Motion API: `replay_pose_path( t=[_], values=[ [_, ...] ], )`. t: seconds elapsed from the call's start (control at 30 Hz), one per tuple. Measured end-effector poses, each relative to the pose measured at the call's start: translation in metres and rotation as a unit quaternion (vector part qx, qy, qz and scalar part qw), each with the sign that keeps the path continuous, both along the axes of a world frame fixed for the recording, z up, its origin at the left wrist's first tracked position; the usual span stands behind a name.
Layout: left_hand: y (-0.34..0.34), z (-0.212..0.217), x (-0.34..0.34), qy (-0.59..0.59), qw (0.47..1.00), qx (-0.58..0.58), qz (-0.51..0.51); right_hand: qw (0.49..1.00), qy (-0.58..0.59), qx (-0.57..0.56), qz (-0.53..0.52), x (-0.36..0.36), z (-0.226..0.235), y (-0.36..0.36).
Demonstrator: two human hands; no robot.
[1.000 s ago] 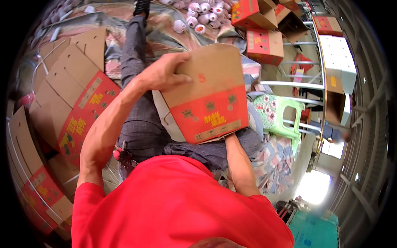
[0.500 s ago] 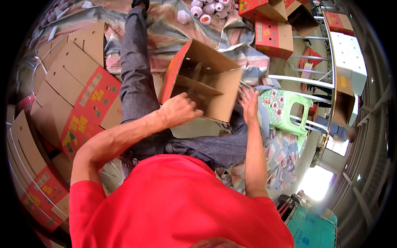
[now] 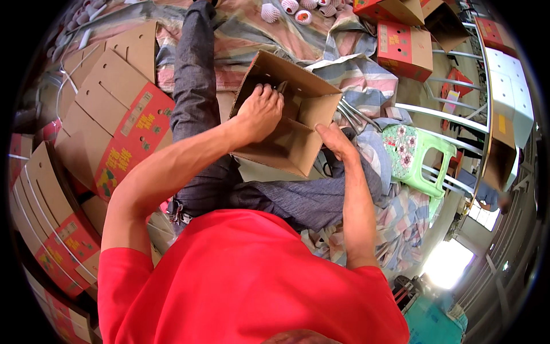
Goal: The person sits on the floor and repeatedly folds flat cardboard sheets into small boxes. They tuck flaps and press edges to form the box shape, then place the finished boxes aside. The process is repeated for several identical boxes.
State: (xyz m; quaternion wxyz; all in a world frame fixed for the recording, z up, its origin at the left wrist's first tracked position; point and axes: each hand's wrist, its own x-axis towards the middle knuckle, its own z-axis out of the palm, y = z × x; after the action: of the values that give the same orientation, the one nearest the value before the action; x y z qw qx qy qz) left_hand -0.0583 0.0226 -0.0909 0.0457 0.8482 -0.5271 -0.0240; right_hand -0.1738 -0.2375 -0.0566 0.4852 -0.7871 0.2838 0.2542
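Reaching into the open brown cardboard box (image 3: 286, 117) on my lap, my left hand (image 3: 260, 112) presses its inner flaps with curled fingers. My right hand (image 3: 335, 140) lies open against the box's near right edge.

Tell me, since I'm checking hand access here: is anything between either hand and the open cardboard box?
Nothing visible is. The left hand already reaches inside the open cardboard box, its fingers at an inner flap. The right hand rests directly against the box's outer right edge. The green plastic stool stands off to the right, apart from both.
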Motion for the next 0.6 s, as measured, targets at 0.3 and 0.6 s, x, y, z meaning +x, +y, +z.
replay_pose_path(
  t=[0.3,0.6],
  values=[
    [0.0,-0.074,-0.008,0.165,0.98,0.11,0.019,0.992,-0.023,-0.077,0.093,0.008,0.015,0.009],
    [-0.046,-0.112,-0.017,0.183,0.972,0.129,0.065,0.967,-0.008,-0.231,0.111,0.0,-0.03,-0.01]
  ],
)
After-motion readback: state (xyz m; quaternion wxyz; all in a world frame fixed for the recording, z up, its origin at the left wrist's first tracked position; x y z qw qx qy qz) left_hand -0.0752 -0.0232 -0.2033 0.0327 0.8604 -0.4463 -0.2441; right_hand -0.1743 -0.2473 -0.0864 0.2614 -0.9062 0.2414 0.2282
